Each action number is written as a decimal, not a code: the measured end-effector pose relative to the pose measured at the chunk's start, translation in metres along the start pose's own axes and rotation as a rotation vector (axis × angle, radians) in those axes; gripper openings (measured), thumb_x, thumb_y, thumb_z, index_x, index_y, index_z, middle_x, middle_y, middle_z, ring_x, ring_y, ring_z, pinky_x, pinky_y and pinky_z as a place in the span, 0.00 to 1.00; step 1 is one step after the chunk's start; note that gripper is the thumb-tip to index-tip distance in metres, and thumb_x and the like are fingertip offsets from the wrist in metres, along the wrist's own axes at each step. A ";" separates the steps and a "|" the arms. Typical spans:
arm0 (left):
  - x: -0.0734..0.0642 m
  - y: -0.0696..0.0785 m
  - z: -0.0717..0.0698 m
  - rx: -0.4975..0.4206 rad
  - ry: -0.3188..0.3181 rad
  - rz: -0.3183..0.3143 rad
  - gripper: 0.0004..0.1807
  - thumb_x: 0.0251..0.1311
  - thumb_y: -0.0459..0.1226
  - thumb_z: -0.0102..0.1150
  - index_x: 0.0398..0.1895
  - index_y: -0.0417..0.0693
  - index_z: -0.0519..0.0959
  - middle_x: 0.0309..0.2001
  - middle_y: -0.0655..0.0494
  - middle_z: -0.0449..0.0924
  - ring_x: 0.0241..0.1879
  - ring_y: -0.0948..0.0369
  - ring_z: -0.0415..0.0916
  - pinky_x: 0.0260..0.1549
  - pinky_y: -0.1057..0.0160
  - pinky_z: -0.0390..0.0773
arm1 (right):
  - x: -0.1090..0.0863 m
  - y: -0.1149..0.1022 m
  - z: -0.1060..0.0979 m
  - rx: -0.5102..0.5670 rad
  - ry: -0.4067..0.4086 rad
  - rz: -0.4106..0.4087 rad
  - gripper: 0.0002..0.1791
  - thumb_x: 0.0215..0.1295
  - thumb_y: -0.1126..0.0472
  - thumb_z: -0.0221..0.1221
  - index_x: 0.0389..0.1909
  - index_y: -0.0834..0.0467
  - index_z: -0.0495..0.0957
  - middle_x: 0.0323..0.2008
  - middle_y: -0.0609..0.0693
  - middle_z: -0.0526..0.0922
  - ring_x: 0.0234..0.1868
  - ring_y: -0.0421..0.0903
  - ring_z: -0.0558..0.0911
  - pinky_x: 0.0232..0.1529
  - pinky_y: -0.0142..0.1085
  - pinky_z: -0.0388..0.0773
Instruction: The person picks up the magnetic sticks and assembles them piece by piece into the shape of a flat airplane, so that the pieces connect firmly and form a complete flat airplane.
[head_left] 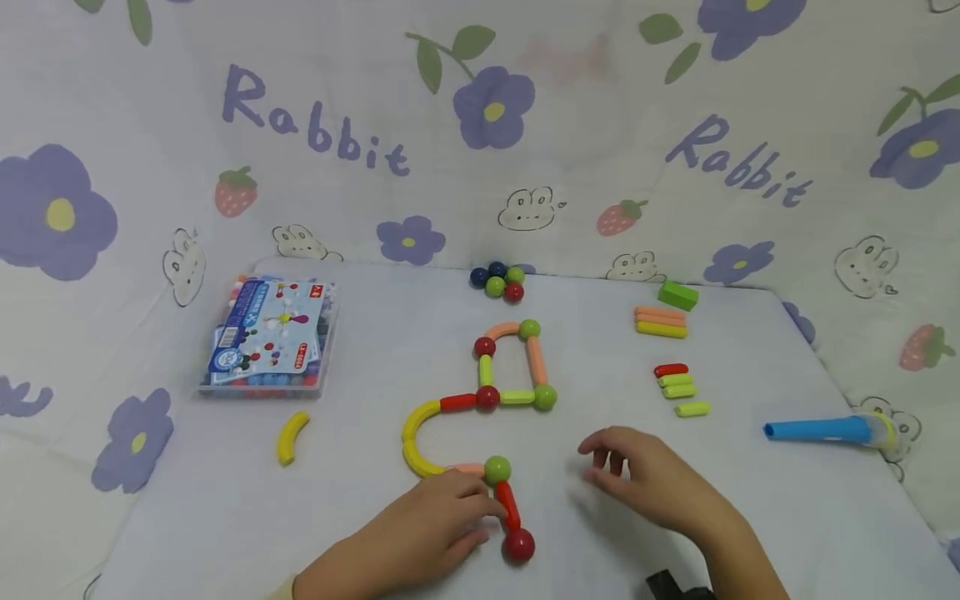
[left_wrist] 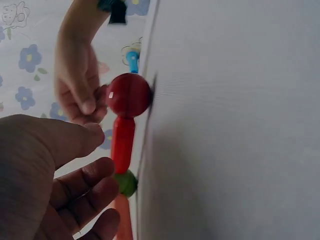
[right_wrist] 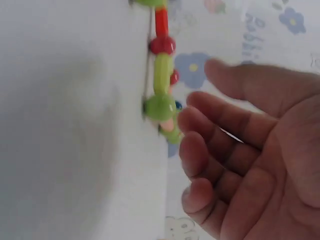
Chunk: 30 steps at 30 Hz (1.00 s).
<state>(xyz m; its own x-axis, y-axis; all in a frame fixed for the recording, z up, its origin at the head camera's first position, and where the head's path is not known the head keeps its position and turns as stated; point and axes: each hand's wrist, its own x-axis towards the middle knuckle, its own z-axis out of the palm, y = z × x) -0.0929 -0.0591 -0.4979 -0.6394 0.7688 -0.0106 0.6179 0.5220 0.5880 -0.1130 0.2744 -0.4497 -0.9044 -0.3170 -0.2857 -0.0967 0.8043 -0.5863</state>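
Observation:
A chain of coloured rods and balls lies on the white table. Its near end has a green ball (head_left: 497, 469), a red rod (head_left: 507, 503) and a red ball (head_left: 519, 545). Beside that rod is my left hand (head_left: 431, 521), index fingertip right at it and thumb apart from the fingers. In the left wrist view the loosely bent fingers (left_wrist: 95, 175) have the red rod just past their tips. My right hand (head_left: 652, 479) hovers right of the chain, fingers loosely bent and holding nothing. The far part is a loop with a peach rod (head_left: 536, 360) and curved yellow rods (head_left: 411, 435) lead from it.
A clear box (head_left: 322, 379) of parts stands at the back left, with a curved yellow rod (head_left: 291, 437) nearer. Loose balls (head_left: 495, 287) cluster at the back. On the right lie short rods (head_left: 678, 392), longer rods (head_left: 660, 322), a green block (head_left: 678, 295) and a blue tapered object (head_left: 821, 429).

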 end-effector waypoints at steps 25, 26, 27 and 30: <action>0.005 -0.029 -0.006 0.189 0.276 -0.342 0.12 0.68 0.45 0.76 0.52 0.59 0.89 0.51 0.63 0.84 0.57 0.57 0.76 0.57 0.47 0.80 | 0.052 -0.041 0.071 0.134 -0.069 -0.071 0.20 0.74 0.53 0.70 0.62 0.49 0.81 0.33 0.42 0.82 0.35 0.43 0.80 0.36 0.33 0.80; 0.004 -0.030 -0.006 0.172 0.269 -0.352 0.12 0.67 0.45 0.77 0.51 0.59 0.89 0.51 0.63 0.84 0.57 0.57 0.76 0.57 0.46 0.79 | 0.052 -0.042 0.070 0.133 -0.070 -0.063 0.19 0.74 0.53 0.70 0.62 0.49 0.81 0.34 0.42 0.82 0.35 0.43 0.80 0.36 0.34 0.80; 0.003 -0.030 -0.007 0.158 0.263 -0.358 0.11 0.67 0.44 0.77 0.50 0.59 0.89 0.51 0.63 0.85 0.57 0.57 0.76 0.56 0.46 0.79 | 0.052 -0.042 0.069 0.132 -0.068 -0.052 0.20 0.74 0.53 0.70 0.62 0.49 0.81 0.34 0.42 0.82 0.36 0.43 0.80 0.36 0.34 0.81; 0.002 -0.031 -0.008 0.116 0.255 -0.347 0.10 0.67 0.41 0.76 0.49 0.57 0.88 0.51 0.63 0.85 0.58 0.56 0.76 0.56 0.45 0.79 | 0.058 -0.039 0.060 0.085 0.025 -0.018 0.22 0.73 0.52 0.71 0.65 0.47 0.81 0.41 0.45 0.82 0.39 0.45 0.80 0.39 0.36 0.82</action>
<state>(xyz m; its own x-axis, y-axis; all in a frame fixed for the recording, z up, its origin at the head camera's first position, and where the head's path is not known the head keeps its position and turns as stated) -0.1171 -0.0767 -0.5095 -0.9015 0.4323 0.0170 0.3844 0.7823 0.4902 -0.1367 0.1945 -0.4890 -0.9128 -0.3176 -0.2566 -0.0780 0.7525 -0.6539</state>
